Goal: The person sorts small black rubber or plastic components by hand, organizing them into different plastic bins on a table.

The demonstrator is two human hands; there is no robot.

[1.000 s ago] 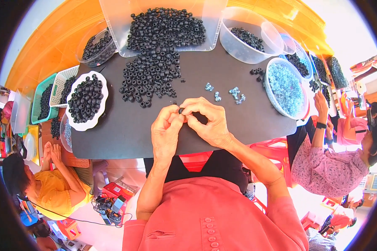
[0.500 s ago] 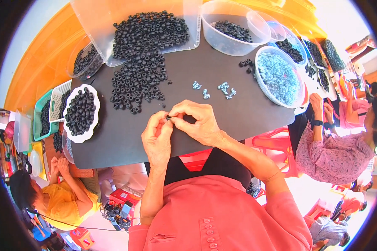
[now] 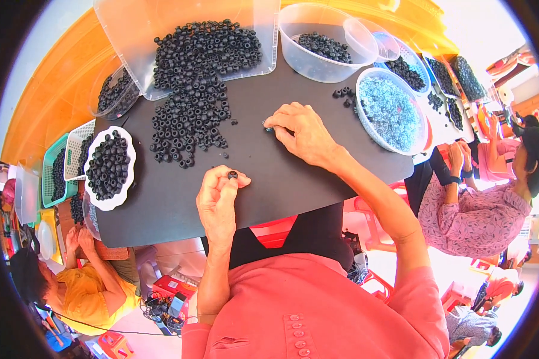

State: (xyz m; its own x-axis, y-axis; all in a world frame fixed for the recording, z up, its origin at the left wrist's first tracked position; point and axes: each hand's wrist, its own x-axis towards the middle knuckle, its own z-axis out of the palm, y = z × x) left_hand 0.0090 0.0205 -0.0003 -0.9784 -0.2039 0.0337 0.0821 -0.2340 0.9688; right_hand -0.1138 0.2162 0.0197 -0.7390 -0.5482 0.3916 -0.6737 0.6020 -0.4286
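My left hand is closed, pinching one small black ring-shaped part between thumb and forefinger above the dark tabletop. My right hand reaches farther over the table, its fingers closed around a small pale-blue piece at the fingertips. The hand hides most of the spot around that piece. Left of it, a heap of the same black parts spills from a tipped clear bin. A white scalloped dish piled with more black parts stands at the left.
Pale-blue pieces fill a round tub at the right. Behind it stands a clear tub with black parts. A clear bowl and a green basket are at the left. Co-workers sit on both sides, one in a yellow shirt.
My hands have come apart. The right moved away to the far right, over the small pale-blue pieces; the left stayed near the front, with the black part now showing on top.
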